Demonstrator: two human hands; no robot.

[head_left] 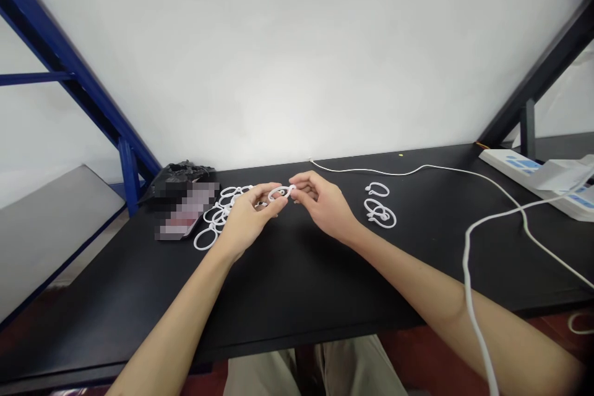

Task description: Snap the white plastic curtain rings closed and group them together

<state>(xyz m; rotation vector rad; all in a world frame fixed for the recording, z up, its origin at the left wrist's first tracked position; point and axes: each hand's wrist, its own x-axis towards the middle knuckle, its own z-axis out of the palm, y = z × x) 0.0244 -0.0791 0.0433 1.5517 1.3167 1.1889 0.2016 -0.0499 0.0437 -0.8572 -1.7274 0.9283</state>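
Observation:
Between my two hands, above the black table, is a white plastic ring with a small knob on its right side. My left hand grips the ring's left part between thumb and fingers. At the knob end, the thumb and fingertips of my right hand pinch it. Several similar white rings lie in a loose pile beside and partly behind my left hand. To the right of my right hand lie a few more white rings, some overlapping.
A phone-like slab, its face blurred, lies left of the pile beside a black plastic bag. White cables cross the right side, one over my right forearm. White power strips sit far right. A white wall rises behind.

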